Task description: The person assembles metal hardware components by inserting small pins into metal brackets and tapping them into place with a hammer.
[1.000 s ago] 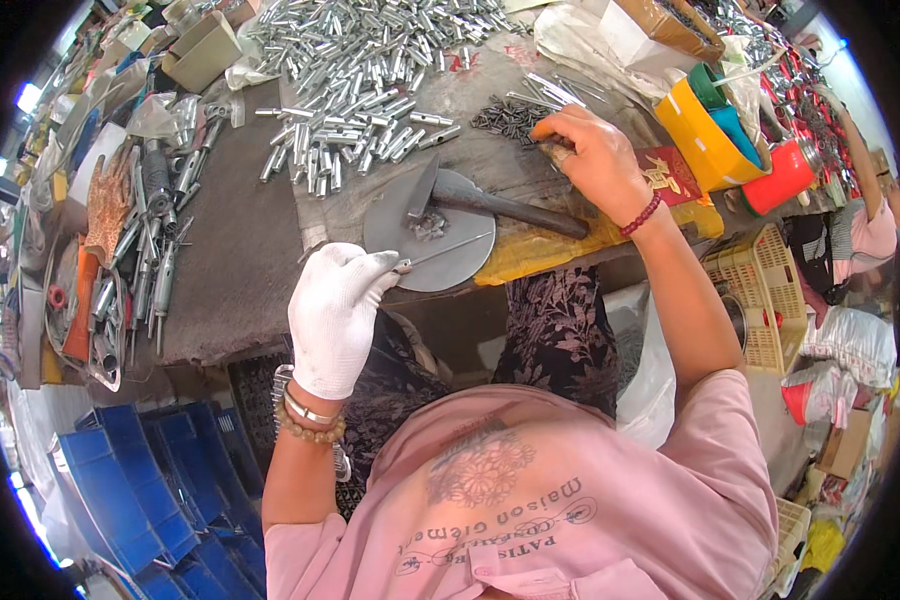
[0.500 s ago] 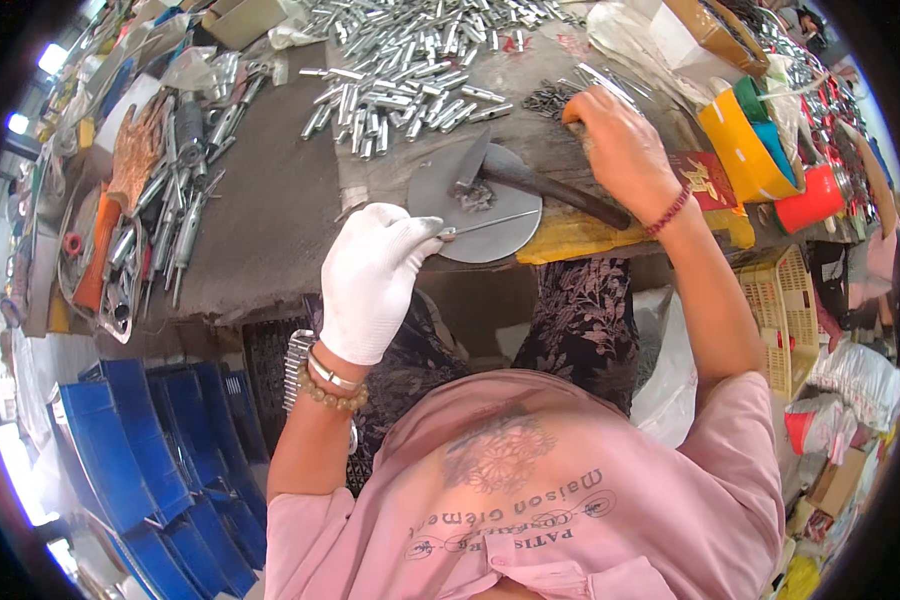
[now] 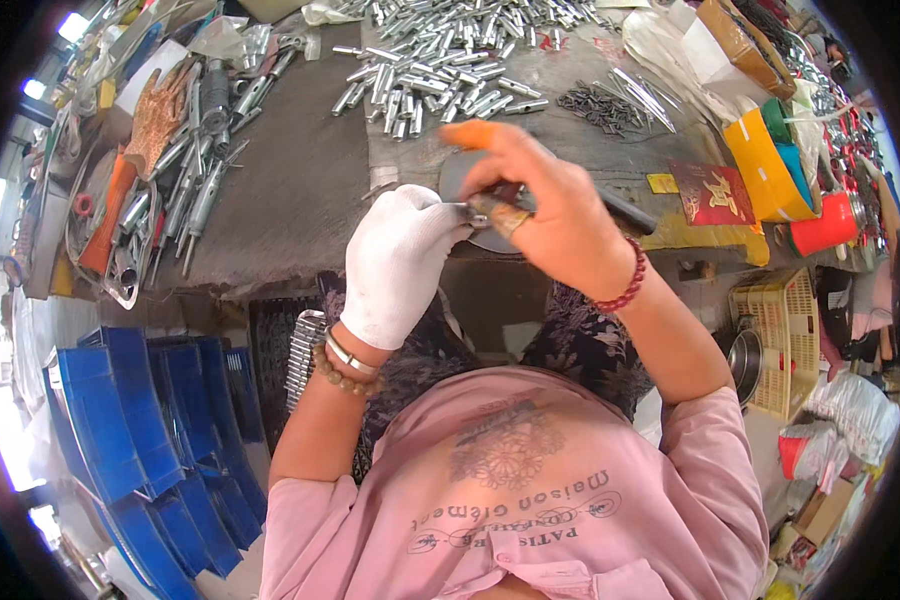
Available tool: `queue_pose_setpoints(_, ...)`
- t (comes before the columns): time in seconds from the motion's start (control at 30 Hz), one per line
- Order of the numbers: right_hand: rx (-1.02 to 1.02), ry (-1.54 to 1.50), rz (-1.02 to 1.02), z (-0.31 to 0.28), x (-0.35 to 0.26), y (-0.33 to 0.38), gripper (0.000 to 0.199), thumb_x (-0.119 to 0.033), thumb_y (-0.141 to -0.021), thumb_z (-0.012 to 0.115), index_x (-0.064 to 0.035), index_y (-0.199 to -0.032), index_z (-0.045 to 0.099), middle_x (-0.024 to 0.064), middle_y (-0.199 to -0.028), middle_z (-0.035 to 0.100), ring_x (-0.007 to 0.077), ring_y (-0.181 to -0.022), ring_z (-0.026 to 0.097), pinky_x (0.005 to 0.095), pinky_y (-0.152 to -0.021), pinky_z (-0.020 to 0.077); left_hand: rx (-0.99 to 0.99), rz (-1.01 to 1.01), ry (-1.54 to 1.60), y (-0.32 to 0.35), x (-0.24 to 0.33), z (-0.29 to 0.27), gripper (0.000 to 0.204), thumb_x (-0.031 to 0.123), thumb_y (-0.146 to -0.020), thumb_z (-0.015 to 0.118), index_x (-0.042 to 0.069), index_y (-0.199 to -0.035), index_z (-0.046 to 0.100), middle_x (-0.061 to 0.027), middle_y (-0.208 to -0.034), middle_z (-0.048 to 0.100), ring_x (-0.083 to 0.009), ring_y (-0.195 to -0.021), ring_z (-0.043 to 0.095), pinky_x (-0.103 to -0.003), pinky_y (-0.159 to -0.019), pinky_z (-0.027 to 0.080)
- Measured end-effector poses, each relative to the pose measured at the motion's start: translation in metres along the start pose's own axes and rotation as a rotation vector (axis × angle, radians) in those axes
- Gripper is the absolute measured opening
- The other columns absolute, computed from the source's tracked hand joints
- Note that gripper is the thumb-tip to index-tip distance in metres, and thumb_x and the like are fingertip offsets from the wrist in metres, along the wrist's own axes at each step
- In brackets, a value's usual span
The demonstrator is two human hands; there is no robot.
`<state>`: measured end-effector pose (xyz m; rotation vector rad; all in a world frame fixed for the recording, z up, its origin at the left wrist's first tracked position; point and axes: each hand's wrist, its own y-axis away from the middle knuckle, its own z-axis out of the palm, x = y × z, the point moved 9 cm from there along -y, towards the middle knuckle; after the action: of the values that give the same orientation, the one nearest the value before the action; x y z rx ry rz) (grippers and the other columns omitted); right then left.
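My left hand (image 3: 395, 265), in a white glove, pinches a small metal piece (image 3: 478, 219) above the bench's near edge. Right against it is my bare right hand (image 3: 570, 215), with worn covers on the thumb and a finger. Its index finger is raised and blurred; the thumb bends in by the metal piece, and what it pinches is hidden. Beneath both hands lies a round grey metal plate (image 3: 453, 178), mostly covered. The dark hammer handle (image 3: 630, 212) sticks out to the right of my right hand; the hammer's head is hidden.
Silvery metal tubes (image 3: 410, 95) are heaped at the back. Small dark pins (image 3: 605, 110) and thin rods (image 3: 652, 100) lie at right, near a red card (image 3: 712, 195) and yellow box (image 3: 760, 160). Tools (image 3: 195, 170) crowd the left; blue bins (image 3: 110, 420) stand below.
My right hand has moved left and nearer, from the dark pins to my left hand. My left hand has shifted slightly right, and the long rod it held no longer shows.
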<state>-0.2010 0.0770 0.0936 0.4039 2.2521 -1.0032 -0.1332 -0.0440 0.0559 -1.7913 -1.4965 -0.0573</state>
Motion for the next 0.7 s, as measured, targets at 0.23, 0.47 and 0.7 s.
queue_pose_setpoints(0.23, -0.006, 0.005, 0.205, 0.001, 0.023, 0.018, 0.065, 0.011, -0.083, 0.071, -0.0142, -0.143, 0.063, 0.0074, -0.093, 0.073, 0.0284, -0.089, 0.073, 0.0384, -0.082, 0.0574, -0.002, -0.006, -0.009, 0.000, 0.000, -0.004, 0.021, 0.007, -0.081, 0.084, 0.008, -0.102, 0.080, -0.0083, -0.093, 0.068, -0.0298, -0.092, 0.068, -0.040, -0.081, 0.055)
queue_pose_setpoints(0.47, 0.011, 0.036, 0.201, 0.003, 0.022, 0.017, 0.061, 0.011, -0.081, 0.070, -0.0096, -0.138, 0.063, 0.0077, -0.093, 0.074, 0.0313, -0.092, 0.073, 0.0406, -0.083, 0.0573, 0.008, 0.009, 0.000, -0.001, -0.001, -0.004, 0.022, 0.007, -0.080, 0.084, 0.008, -0.103, 0.080, -0.0084, -0.093, 0.068, -0.0299, -0.092, 0.068, -0.040, -0.081, 0.055)
queue_pose_setpoints(0.7, -0.009, 0.430, -0.144, 0.010, -0.020, 0.013, 0.040, 0.001, -0.088, 0.067, -0.0053, -0.127, 0.065, 0.0078, -0.086, 0.069, 0.0281, -0.082, 0.068, 0.0405, -0.078, 0.0525, 0.048, 0.055, -0.009, 0.000, -0.002, -0.003, 0.024, 0.009, -0.078, 0.085, 0.012, -0.101, 0.080, -0.0063, -0.092, 0.069, -0.0290, -0.088, 0.068, -0.040, -0.078, 0.056)
